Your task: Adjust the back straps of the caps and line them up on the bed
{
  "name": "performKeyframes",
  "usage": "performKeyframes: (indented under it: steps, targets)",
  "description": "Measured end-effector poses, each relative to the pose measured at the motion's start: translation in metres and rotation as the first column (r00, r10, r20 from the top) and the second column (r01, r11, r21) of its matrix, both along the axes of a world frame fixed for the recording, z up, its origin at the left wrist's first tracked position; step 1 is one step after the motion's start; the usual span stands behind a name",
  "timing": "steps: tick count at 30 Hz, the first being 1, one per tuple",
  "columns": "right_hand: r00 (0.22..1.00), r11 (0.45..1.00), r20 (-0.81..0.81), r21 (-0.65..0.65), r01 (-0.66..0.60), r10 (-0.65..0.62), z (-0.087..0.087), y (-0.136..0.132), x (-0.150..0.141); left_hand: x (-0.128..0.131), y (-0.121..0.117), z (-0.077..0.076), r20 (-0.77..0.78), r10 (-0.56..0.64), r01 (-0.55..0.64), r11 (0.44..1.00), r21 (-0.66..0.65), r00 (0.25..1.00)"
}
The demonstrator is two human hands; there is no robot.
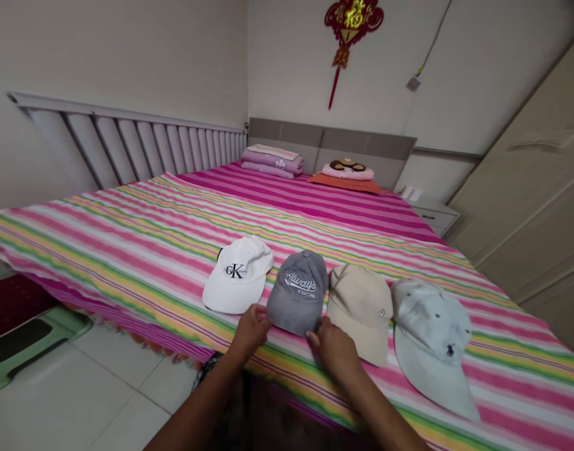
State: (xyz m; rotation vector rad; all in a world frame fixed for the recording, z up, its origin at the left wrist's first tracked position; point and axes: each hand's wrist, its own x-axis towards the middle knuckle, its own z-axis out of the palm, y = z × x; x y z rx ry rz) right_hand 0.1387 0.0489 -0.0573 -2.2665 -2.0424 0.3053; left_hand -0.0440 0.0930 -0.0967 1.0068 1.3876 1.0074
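Grey baseball cap (pixel 297 293) lies on the striped bedspread (pixel 127 250), between white cap (pixel 237 275) and beige cap (pixel 360 310). Left hand (pixel 252 329) and right hand (pixel 331 351) touch its near edge, grip unclear. Light, soft crown; take the stiffer brim.

The left hand (pixel 250 330) and right hand (pixel 333 351) rest palm-down on either side of the gray baseball cap (pixel 297 291), fingers curled against its lower edge

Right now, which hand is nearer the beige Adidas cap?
Right. The right hand is at the lower left of the beige Adidas cap, right beside its brim. The left hand is farther off, on the other side of the grey cap.
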Motion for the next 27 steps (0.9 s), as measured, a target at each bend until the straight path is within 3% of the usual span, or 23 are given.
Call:
performKeyframes:
  steps: [2,4,7,13,17,20,27]
  targets:
    - [1.0,0.999,0.025,0.041,-0.007,0.006,-0.007,-0.011,-0.008,-0.001,-0.002,0.003,-0.257,0.006,0.04,0.984,0.175,0.966]
    - [0.99,0.987,0.117,0.131,-0.088,0.073,-0.012,-0.016,-0.013,0.0,-0.005,0.005,-0.531,0.018,0.169,0.938,0.303,0.847]
    - [0.935,0.939,0.304,0.23,-0.257,0.181,-0.019,-0.014,-0.013,0.003,-0.009,0.006,-0.707,-0.035,0.323,0.905,0.278,0.707]
    - [0.863,0.884,0.409,0.224,-0.411,0.298,-0.025,-0.006,-0.008,0.003,-0.004,0.006,-0.765,-0.085,0.435,0.859,0.268,0.639]
    - [0.834,0.861,0.438,0.215,-0.461,0.337,-0.027,-0.007,-0.005,0.002,0.011,0.015,-0.771,-0.147,0.482,0.847,0.226,0.619]
    - [0.825,0.854,0.445,0.212,-0.475,0.348,-0.029,-0.008,-0.002,0.007,0.028,0.031,-0.778,-0.151,0.486,0.847,0.217,0.61]
    - [0.843,0.862,0.426,0.232,-0.452,0.328,-0.036,-0.016,0.0,0.043,0.072,0.079,-0.839,0.019,0.518,0.779,0.354,0.544]
